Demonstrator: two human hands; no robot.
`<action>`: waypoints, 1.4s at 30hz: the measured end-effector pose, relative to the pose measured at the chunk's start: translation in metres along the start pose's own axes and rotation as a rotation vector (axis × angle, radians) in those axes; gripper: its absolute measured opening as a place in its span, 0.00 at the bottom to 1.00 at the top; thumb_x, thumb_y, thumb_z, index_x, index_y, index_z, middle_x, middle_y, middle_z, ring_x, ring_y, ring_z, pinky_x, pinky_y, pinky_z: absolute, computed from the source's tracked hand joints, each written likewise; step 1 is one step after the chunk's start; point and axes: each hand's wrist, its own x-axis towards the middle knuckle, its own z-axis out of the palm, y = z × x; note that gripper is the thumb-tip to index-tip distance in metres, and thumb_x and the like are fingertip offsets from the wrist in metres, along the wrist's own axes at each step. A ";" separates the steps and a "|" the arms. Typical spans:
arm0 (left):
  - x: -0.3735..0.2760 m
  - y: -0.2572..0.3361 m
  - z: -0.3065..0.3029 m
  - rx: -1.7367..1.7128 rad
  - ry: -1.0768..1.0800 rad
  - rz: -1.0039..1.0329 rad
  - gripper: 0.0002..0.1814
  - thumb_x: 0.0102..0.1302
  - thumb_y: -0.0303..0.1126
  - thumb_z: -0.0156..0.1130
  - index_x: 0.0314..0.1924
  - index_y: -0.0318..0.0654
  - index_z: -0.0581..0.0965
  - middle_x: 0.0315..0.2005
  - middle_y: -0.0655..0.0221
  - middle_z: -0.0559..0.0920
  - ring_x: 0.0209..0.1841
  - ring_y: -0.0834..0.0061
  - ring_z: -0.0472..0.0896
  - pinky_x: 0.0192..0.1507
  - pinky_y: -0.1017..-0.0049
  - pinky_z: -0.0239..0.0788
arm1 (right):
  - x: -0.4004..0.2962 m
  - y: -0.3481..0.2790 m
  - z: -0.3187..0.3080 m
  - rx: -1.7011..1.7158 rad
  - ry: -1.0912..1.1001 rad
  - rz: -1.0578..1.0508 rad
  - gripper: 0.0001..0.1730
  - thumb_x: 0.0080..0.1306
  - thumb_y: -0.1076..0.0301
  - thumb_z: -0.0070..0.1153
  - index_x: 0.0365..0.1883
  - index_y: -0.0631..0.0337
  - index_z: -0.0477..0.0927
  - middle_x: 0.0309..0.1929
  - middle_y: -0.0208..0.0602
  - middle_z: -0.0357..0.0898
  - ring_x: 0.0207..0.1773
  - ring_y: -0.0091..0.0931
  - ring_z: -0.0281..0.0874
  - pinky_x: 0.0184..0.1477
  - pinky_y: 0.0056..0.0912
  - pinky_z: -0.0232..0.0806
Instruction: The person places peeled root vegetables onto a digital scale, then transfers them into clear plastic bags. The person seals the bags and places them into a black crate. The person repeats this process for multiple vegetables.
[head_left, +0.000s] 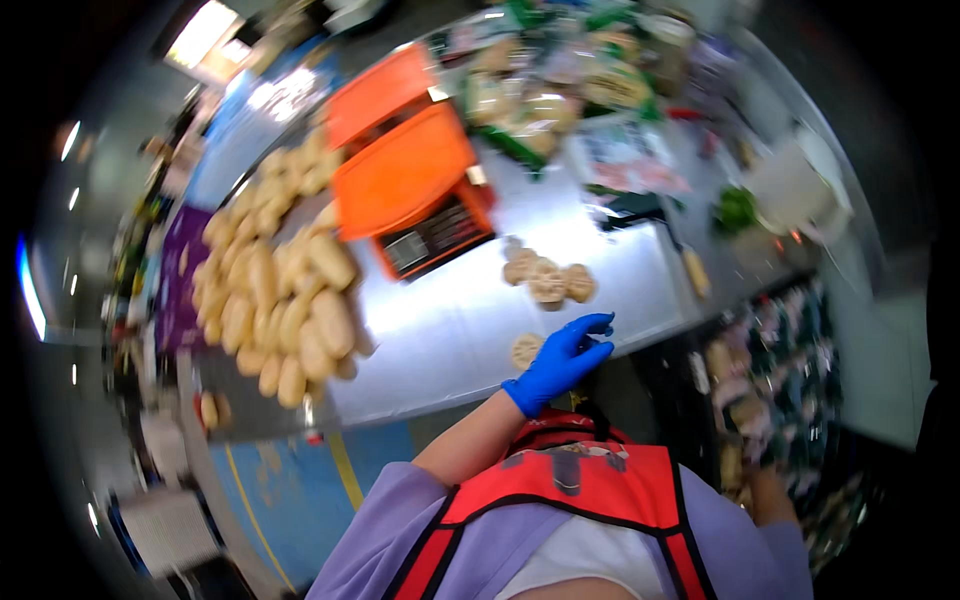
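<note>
My left hand (562, 360), in a blue glove, is over the near edge of a metal table (420, 375). Its fingers are apart, and nothing shows between them. Close beside it lies a lotus root slice (526, 350) with its holes facing up. Beyond the fingertips sits a small cluster of cut lotus root pieces (547, 281). My right forearm (774, 499) reaches down on the right side, beside a dark crate of packaged goods (780, 390). Blur and the packs keep me from making out what my right hand holds.
Whole lotus root segments (292, 300) are heaped at left. Two orange-topped scales (409, 176) stand mid-table. Bagged produce (540, 97) fills the back. A knife (696, 271) with a light handle lies at right, near green leaves (735, 208) and a white container (799, 187).
</note>
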 end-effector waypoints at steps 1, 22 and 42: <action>-0.009 0.008 -0.016 -0.023 0.072 -0.018 0.26 0.70 0.33 0.61 0.66 0.39 0.70 0.53 0.63 0.79 0.49 0.77 0.78 0.53 0.75 0.71 | -0.010 0.000 -0.007 0.040 -0.028 -0.002 0.26 0.49 0.52 0.72 0.42 0.58 0.85 0.43 0.39 0.84 0.46 0.33 0.81 0.51 0.35 0.72; -0.286 -0.087 -0.332 0.768 1.419 -0.117 0.44 0.57 0.38 0.74 0.69 0.33 0.62 0.62 0.50 0.71 0.63 0.54 0.71 0.63 0.61 0.64 | -0.102 -0.513 -0.413 0.217 0.829 -1.070 0.22 0.62 0.62 0.63 0.52 0.64 0.80 0.41 0.45 0.85 0.42 0.37 0.83 0.46 0.36 0.73; -0.241 -0.013 -0.393 -1.150 0.813 0.255 0.36 0.65 0.46 0.59 0.71 0.42 0.62 0.64 0.57 0.70 0.65 0.55 0.69 0.66 0.55 0.64 | -0.012 -0.432 -0.465 0.707 1.258 -0.523 0.18 0.63 0.62 0.61 0.49 0.58 0.83 0.42 0.46 0.85 0.45 0.40 0.83 0.48 0.39 0.73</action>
